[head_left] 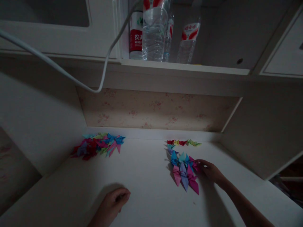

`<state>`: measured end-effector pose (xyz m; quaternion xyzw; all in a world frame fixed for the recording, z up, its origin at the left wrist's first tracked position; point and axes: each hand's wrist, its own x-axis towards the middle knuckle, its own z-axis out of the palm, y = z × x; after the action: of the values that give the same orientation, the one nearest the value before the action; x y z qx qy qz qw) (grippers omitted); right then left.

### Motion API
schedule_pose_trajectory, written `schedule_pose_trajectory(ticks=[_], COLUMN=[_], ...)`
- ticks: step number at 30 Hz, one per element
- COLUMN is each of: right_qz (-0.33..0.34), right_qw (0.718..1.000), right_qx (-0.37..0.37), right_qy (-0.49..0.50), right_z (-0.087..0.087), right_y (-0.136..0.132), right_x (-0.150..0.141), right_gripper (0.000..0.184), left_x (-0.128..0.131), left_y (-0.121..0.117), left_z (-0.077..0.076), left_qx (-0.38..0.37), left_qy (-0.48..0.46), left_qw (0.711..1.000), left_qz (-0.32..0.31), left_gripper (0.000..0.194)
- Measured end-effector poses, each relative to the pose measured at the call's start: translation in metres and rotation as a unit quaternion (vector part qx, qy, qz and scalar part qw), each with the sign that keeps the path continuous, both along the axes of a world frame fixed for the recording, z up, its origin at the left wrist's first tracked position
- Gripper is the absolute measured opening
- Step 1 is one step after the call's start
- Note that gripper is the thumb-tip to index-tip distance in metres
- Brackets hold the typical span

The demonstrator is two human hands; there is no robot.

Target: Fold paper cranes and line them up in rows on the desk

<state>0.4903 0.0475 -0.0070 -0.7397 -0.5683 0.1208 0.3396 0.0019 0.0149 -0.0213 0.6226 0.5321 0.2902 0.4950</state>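
Note:
My right hand [210, 171] reaches to the right side of a cluster of folded paper cranes on the white desktop. Its thumb and fingers pinch a magenta paper crane [196, 165]. Just beside it lie blue ones [174, 158], and in front a pink, a lilac [183, 176] and another magenta crane [192, 179] stand side by side. Behind them runs a short row of small red, yellow and green cranes [182, 142]. My left hand [115, 200] rests on the desk nearer to me, its fingers curled in, with nothing visible in them.
A heap of mixed-colour paper cranes [97, 145] lies at the back left of the desk [142, 164]. Overhead, a cabinet shelf [184, 66] holds several plastic bottles [153, 37]. A white cable [71, 77] hangs across the upper left. Side panels close in both sides.

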Motion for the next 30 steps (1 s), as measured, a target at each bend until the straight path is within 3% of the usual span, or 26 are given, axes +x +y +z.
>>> schedule_pose_trajectory(ticks=[5, 9, 11, 15, 18, 22, 27, 30], right_qz=[-0.071, -0.158, -0.168, -0.049, 0.057, 0.145, 0.173, 0.176], right_qw=[0.995, 0.984, 0.982, 0.987, 0.990, 0.988, 0.975, 0.970], right_qx=[0.009, 0.052, 0.076, 0.139, 0.118, 0.048, 0.042, 0.044], right_qy=[-0.070, -0.057, -0.039, -0.067, -0.057, 0.002, 0.136, 0.162], right_z=[-0.002, 0.022, 0.038, 0.057, 0.055, 0.039, 0.012, -0.001], right_y=[-0.011, -0.038, -0.056, -0.090, -0.107, -0.117, -0.110, -0.100], right_x=[0.011, -0.010, -0.030, -0.073, -0.106, -0.160, -0.239, -0.269], right_gripper=[0.049, 0.049, 0.046, 0.035, 0.027, 0.021, 0.017, 0.012], left_x=[0.000, 0.001, 0.002, 0.002, 0.001, 0.000, 0.001, 0.001], left_y=[-0.004, -0.008, -0.009, -0.010, -0.012, -0.015, -0.017, -0.017], left_z=[0.001, 0.004, 0.005, 0.006, 0.008, 0.012, 0.016, 0.014], left_qx=[0.033, 0.039, 0.043, 0.063, 0.069, 0.069, 0.081, 0.081], left_qy=[-0.009, -0.007, -0.003, 0.010, 0.013, 0.016, 0.013, 0.015], left_qw=[0.999, 0.999, 0.999, 0.997, 0.997, 0.997, 0.996, 0.996], left_qz=[-0.014, -0.030, -0.033, -0.042, -0.044, -0.045, -0.041, -0.038], left_gripper=[0.037, 0.036, 0.036, 0.035, 0.034, 0.035, 0.032, 0.032])
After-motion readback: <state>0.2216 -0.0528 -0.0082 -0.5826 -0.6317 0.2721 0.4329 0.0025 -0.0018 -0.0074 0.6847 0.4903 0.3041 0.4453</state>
